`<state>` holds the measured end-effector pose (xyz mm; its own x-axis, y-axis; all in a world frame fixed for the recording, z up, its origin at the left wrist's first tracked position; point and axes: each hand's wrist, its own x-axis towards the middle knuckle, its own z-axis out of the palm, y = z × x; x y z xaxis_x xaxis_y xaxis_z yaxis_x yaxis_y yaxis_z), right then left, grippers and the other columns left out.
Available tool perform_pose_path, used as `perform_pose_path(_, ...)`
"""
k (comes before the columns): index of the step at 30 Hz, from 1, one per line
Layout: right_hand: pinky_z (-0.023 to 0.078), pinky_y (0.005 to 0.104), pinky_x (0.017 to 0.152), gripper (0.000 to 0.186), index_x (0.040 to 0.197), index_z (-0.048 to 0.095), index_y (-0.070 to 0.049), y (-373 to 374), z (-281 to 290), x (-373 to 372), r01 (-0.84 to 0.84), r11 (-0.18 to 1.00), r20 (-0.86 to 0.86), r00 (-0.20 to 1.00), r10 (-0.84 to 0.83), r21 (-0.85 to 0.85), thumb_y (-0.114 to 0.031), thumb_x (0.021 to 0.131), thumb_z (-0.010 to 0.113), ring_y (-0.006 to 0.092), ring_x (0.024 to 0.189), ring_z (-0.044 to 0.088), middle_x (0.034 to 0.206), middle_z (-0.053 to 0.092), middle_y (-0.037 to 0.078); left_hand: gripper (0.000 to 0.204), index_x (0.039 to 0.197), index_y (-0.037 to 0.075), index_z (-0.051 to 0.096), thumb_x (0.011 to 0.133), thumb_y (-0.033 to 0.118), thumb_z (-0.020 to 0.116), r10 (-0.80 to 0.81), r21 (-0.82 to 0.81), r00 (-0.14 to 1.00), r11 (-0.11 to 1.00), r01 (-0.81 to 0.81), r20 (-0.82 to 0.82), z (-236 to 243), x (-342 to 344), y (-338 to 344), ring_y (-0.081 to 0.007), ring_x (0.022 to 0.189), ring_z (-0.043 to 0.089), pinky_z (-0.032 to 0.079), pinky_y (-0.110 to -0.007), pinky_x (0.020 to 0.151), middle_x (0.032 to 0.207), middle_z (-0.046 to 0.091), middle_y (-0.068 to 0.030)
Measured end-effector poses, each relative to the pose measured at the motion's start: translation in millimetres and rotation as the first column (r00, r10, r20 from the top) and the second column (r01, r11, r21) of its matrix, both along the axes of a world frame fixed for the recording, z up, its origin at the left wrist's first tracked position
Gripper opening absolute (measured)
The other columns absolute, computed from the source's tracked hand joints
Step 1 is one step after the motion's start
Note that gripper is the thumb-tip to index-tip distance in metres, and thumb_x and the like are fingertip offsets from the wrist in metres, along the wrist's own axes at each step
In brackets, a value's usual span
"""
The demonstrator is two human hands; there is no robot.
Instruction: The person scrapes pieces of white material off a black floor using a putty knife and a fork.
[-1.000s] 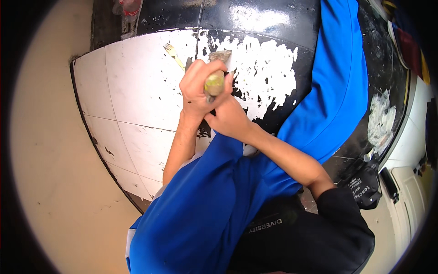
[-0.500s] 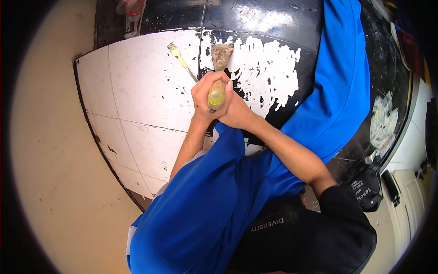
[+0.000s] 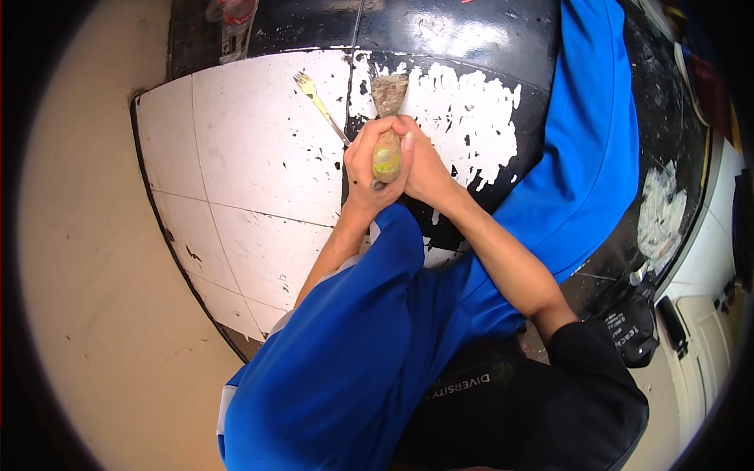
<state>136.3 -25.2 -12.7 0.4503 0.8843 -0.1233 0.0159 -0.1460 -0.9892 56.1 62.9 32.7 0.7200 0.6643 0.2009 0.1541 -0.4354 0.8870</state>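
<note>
— Turned since one second earlier: scraper (image 3: 389, 93), with the broad face of the blade now in fuller view. And the right hand (image 3: 424, 165)?

— Brought farther forward, alongside the left hand (image 3: 364, 161).

— State of the fingers?

— Left: clenched around the handle (image 3: 386, 161), rounded end visible between both hands. Right: clasping the same handle from the right, thumb laid along it; fingertips hidden.

— Position of the scraper?

— Over the white patch (image 3: 259, 149), just right of the dark seam, blade directed toward the far side. Impossible to tell whether touching the surface.

— To the left?

— Fork (image 3: 316, 98), yellow at the tines, lying aslant on the white patch, near end just beside the left hand.

— To the right?

— Blue trousers (image 3: 589, 133), one leg stretched toward the far side; farther right, white smear (image 3: 658, 216) on black surface; nearer, black bag (image 3: 632, 337).
</note>
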Motion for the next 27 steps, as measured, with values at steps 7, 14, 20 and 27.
perform_pose_path(7, 0.05, 0.0488, 0.072, 0.022, 0.1, 0.062, 0.0, -35.1, 46.0, 43.2, -0.297, 0.934, 0.029, 0.951, 0.308, -0.199, -0.013, 0.089, 0.075, 0.043, 0.088, 0.066, 0.092, 0.068, 0.021, 0.038, 0.119, 0.002, 0.063, 0.084, 0.008, 0.076, -0.084, -0.059, 0.991, 0.995, 0.078, -0.107, 26.7, 1.0, 24.8, -0.0129, 0.082, 0.064, 0.051, -0.027, 0.073, 0.092, 0.069, -0.0065)
perform_pose_path(14, 0.046, 0.0516, 0.062, 0.023, 0.083, 0.06, -0.001, -87.2, 168.9, 56.7, -0.367, 0.797, 0.1, 0.879, 0.465, -0.48, -0.019, 0.095, 0.069, 0.0438, 0.07, 0.062, 0.072, 0.063, 0.022, 0.12, 0.139, 0.007, 0.056, 0.045, 0.069, 0.097, -0.39, -0.303, 0.904, 0.895, 0.326, -0.178, 25.3, -5.6, 31.1, -0.0174, 0.088, 0.065, 0.053, -0.033, 0.088, 0.095, 0.068, -0.0055)
perform_pose_path(20, 0.05, 0.0433, 0.061, 0.02, 0.107, 0.071, 0.003, -123.1, 201.2, 60.6, -0.244, 0.924, 0.196, 0.931, 0.308, -0.295, -0.009, 0.091, 0.072, 0.0389, 0.068, 0.065, 0.077, 0.067, 0.02, 0.103, 0.14, 0.009, 0.056, 0.052, 0.037, 0.102, -0.433, -0.39, 0.895, 0.846, 0.364, -0.104, 42.5, -16.6, 48.3, -0.0187, 0.092, 0.071, 0.052, -0.034, 0.095, 0.098, 0.075, -0.0074)
perform_pose_path(27, 0.047, 0.0342, 0.068, 0.033, 0.121, 0.065, 0.006, -113.9, 214.3, 70.9, -0.274, 0.954, -0.039, 0.962, 0.271, -0.121, -0.017, 0.097, 0.066, 0.0259, 0.072, 0.058, 0.084, 0.06, 0.013, 0.036, 0.107, 0.009, 0.077, 0.072, 0.009, 0.088, -0.241, -0.063, 0.947, 0.97, 0.233, -0.213, 38.7, -5.3, 50.4, -0.0194, 0.089, 0.067, 0.051, -0.031, 0.087, 0.098, 0.076, -0.0048)
